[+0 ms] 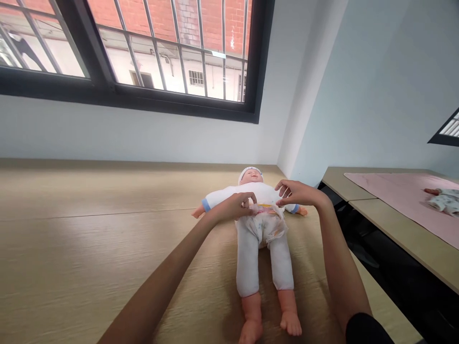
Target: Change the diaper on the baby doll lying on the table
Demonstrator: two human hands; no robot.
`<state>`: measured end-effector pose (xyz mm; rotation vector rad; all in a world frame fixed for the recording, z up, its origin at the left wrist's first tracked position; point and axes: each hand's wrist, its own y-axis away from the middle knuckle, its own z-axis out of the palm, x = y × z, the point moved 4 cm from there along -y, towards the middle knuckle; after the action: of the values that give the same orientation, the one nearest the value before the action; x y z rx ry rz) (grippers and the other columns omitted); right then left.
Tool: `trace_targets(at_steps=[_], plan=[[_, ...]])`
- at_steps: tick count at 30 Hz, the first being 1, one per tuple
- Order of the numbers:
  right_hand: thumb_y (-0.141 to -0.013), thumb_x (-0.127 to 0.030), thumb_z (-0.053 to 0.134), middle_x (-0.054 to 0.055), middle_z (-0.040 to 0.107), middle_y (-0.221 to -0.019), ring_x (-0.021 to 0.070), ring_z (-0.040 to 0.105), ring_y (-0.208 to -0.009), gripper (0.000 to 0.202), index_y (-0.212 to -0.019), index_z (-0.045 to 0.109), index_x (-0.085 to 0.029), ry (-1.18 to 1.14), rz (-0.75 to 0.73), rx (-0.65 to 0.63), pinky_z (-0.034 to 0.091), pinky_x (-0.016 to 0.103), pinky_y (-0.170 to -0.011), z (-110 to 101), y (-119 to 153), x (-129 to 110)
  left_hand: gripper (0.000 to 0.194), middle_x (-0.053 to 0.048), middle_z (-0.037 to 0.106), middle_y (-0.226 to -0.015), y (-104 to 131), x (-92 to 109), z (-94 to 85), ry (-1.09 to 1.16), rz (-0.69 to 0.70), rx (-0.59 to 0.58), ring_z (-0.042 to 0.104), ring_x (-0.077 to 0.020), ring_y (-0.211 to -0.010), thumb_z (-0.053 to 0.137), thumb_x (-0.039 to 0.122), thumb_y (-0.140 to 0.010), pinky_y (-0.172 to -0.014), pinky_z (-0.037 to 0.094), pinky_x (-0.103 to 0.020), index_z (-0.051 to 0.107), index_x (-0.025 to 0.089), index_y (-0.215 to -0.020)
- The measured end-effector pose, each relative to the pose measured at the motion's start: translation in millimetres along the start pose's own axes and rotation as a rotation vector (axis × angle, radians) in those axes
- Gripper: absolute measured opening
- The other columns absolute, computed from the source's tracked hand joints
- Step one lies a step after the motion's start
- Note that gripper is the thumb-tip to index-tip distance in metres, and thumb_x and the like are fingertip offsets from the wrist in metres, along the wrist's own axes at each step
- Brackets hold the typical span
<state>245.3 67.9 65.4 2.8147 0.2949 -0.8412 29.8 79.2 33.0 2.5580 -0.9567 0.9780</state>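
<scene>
A baby doll [261, 192] in a white top with blue cuffs and a white cap lies on its back on the wooden table [89, 248], its legs pointing toward me. Around its hips is a white patterned diaper [267, 227] with a coloured strip at the waist. My left hand [238, 205] is at the left side of the diaper's waist, thumb and fingers pinched together; what sits between them is too small to name. Over the right side of the doll's belly, my right hand [296, 193] is held with its fingers curved and apart, holding nothing visible.
Behind the table rises a white wall [179, 138] with a barred window [172, 52]. To the right, past a dark gap, stands another table [373, 210] with a pink cloth [398, 196] and a second clothed doll [444, 201] at the frame's edge.
</scene>
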Motion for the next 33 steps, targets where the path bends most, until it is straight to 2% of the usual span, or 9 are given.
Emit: trace_targets(at_steps=[4,7,15,22,27,33], plan=[[-0.072,-0.036,0.073,0.005,0.066,-0.102,0.0202,0.063,-0.092,0.048,-0.114,0.053,-0.022,0.033,0.029,0.065,0.048,0.027,-0.072,0,4,-1,0.028,0.002,0.056,-0.079,-2,-4,1.9,0.111,0.001,-0.011,0.052,-0.0132,-0.065,0.055,0.047,-0.079,-0.052,0.035,-0.021,0.054,0.022,-0.091],[-0.073,-0.039,0.072,0.006,0.065,-0.104,0.0208,0.062,-0.092,0.047,-0.113,0.054,-0.023,0.082,0.045,0.080,0.047,0.028,-0.073,2,6,-5,0.022,0.001,0.055,-0.076,-3,-6,3.0,0.129,0.023,-0.016,0.049,-0.0126,-0.064,0.052,0.042,-0.081,-0.053,0.034,-0.022,0.053,0.021,-0.087],[-0.075,-0.040,0.069,0.005,0.063,-0.105,0.0211,0.061,-0.094,0.047,-0.116,0.053,-0.024,0.112,0.009,0.052,0.046,0.028,-0.073,7,13,-22,0.020,0.002,0.053,-0.071,-5,-6,10.3,0.128,0.045,0.069,0.049,-0.0143,-0.065,0.054,0.041,-0.079,-0.057,0.035,-0.024,0.050,0.021,-0.082],[-0.075,-0.039,0.070,0.004,0.062,-0.103,0.0198,0.062,-0.090,0.046,-0.115,0.053,-0.024,0.115,-0.024,0.089,0.045,0.027,-0.070,5,13,-20,0.023,0.005,0.044,-0.064,-6,-6,15.5,0.066,0.015,0.189,0.042,-0.0129,-0.060,0.054,0.040,-0.079,-0.055,0.030,-0.024,0.043,0.021,-0.074],[-0.074,-0.037,0.070,0.004,0.064,-0.104,0.0198,0.062,-0.088,0.046,-0.115,0.052,-0.023,0.075,-0.025,0.125,0.046,0.027,-0.068,-5,11,-10,0.022,0.004,0.047,-0.068,-5,-9,12.6,0.020,0.060,0.254,0.043,-0.0126,-0.063,0.054,0.038,-0.080,-0.055,0.031,-0.024,0.041,0.021,-0.072],[-0.075,-0.031,0.069,0.008,0.065,-0.106,0.0204,0.062,-0.089,0.041,-0.111,0.055,-0.018,0.136,0.151,0.203,0.046,0.027,-0.068,-26,-2,36,0.019,0.000,0.058,-0.075,1,5,2.6,-0.027,0.035,0.161,0.052,-0.0145,-0.068,0.051,0.038,-0.079,-0.059,0.038,-0.024,0.055,0.019,-0.075]])
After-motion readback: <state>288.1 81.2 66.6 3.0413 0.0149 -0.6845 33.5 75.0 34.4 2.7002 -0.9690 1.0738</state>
